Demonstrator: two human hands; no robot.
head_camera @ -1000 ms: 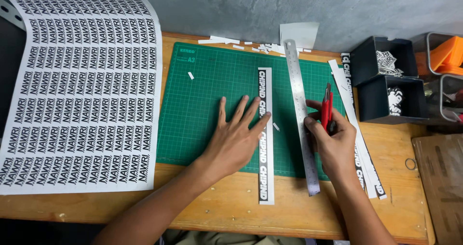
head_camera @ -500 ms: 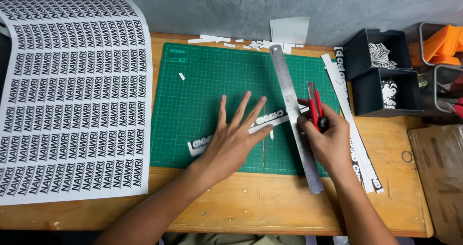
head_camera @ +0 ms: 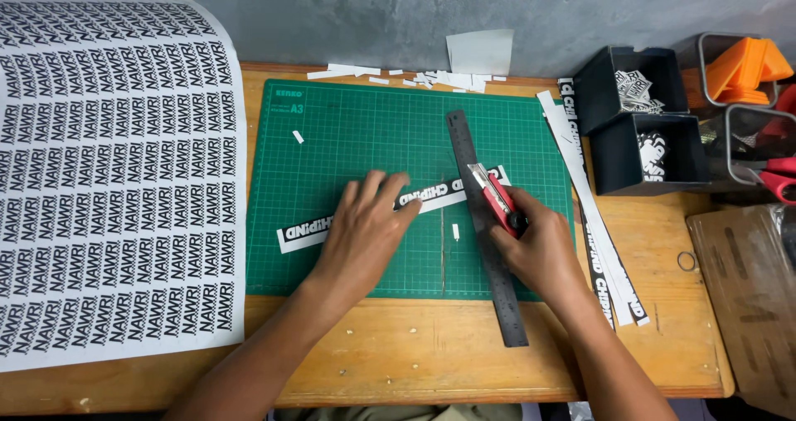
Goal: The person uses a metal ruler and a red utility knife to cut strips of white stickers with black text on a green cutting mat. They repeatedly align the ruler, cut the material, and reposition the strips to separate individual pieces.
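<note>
Lying on a wooden table pushed against a grey wall: a green cutting mat, with a large printed sheet spreading over the table's left end and black bins standing at the right. Resting across the mat, a printed paper strip, long axis running from lower left to upper right. Pressing down on it, the left hand, fingers flat and loosely spread. Gripping a red utility knife, the right hand, fingers curled tight, blade tip pointing up-left beside a steel ruler lying steeply, top end leaning left. Piling by the table's right side, more cut strips.
</note>
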